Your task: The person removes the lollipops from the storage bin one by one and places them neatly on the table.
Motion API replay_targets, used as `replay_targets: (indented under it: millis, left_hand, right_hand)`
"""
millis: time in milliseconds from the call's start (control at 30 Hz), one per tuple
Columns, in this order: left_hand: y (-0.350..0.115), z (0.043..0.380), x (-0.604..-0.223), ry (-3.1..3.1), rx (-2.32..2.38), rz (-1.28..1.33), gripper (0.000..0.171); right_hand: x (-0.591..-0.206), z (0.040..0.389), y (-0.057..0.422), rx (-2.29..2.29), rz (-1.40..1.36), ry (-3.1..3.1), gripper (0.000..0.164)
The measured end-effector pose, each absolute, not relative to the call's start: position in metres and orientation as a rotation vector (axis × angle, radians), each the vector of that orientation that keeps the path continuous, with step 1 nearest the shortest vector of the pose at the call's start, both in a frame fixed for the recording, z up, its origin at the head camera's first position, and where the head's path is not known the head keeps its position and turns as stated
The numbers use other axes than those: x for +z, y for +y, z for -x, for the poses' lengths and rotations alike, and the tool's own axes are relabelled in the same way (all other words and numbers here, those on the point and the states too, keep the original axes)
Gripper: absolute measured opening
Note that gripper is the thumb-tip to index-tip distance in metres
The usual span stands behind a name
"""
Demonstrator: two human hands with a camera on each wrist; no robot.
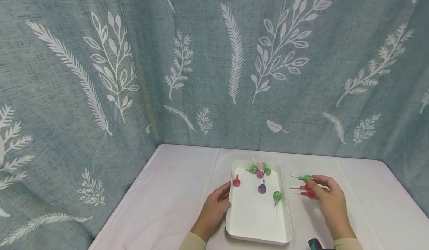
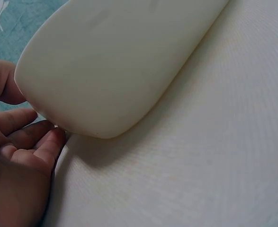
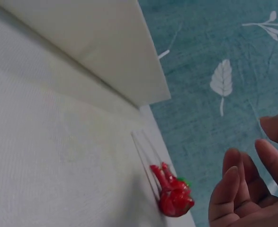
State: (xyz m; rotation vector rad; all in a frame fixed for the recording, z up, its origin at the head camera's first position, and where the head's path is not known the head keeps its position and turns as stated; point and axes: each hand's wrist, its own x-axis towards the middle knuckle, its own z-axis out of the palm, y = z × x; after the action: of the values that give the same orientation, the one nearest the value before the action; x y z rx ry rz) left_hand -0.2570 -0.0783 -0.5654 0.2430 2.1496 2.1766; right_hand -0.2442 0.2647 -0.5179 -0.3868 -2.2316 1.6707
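A white tray [image 1: 258, 227] lies on the table with several wrapped lollipops in it. My left hand [image 1: 214, 207] holds the tray's left side, its curled fingers [image 2: 46, 142] at the wall. To the tray's right, three lollipops lie in a row, sticks pointing left: a green lollipop [image 1: 305, 178] at the back, a red lollipop [image 1: 305, 186] in the middle and another red lollipop [image 1: 309, 194] in front. My right hand [image 1: 330, 198] is over their candy ends, thumb and forefinger by the green one. In the right wrist view, its fingers are spread apart, holding nothing.
Inside the tray, a pink lollipop [image 1: 260, 174] lies among green ones at the back. A red lollipop [image 1: 236, 182] is at the left, a purple lollipop [image 1: 262, 187] mid-tray, a green lollipop [image 1: 277, 196] at the right. A dark object [image 1: 315, 244] is near my right wrist.
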Motion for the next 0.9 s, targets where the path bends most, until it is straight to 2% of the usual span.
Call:
replay_targets:
  millis: [533,900]
  left_hand:
    - [-0.078,0.257,-0.566,2.145,2.175,-0.237,0.074]
    - [-0.077,0.256,-0.564,2.15,2.176,-0.24,0.075]
  right_hand:
    - [-0.489,0.236,0.233,1.704,0.133,-2.347,0.046]
    - [-0.474,0.243,0.208,1.733,0.004,-2.365,0.044]
